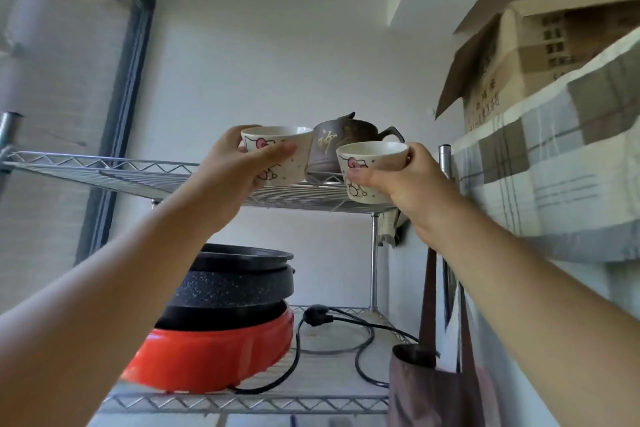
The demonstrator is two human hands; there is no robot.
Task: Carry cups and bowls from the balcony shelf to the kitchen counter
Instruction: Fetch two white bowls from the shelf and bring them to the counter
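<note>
**Head view: two cups held at the upper wire shelf**

Head view looks up at a metal wire shelf (114,172) on a balcony, both bare arms raised toward its upper tier.

The left hand (228,177) is wrapped around a cream cup (277,152) with a pink cartoon print, thumb across the front and fingers behind. The cup is upright; whether its base touches the wires cannot be told.

The right hand (401,184) clasps a second cream cup (372,170) of the same pattern, thumb on the near face, fingers around the far side. This cup sits slightly lower than the first, in front of the shelf's front edge, also upright.

Between and behind the two cups a brown clay teapot (337,146) with gold lettering stands on the upper tier.

On the lower tier, a red electric pan (214,354) carries stacked black pans (235,284); a black power cord (346,333) lies coiled beside it.

To the right, a checked cloth (561,166) hangs below an open cardboard box (512,55).
</note>
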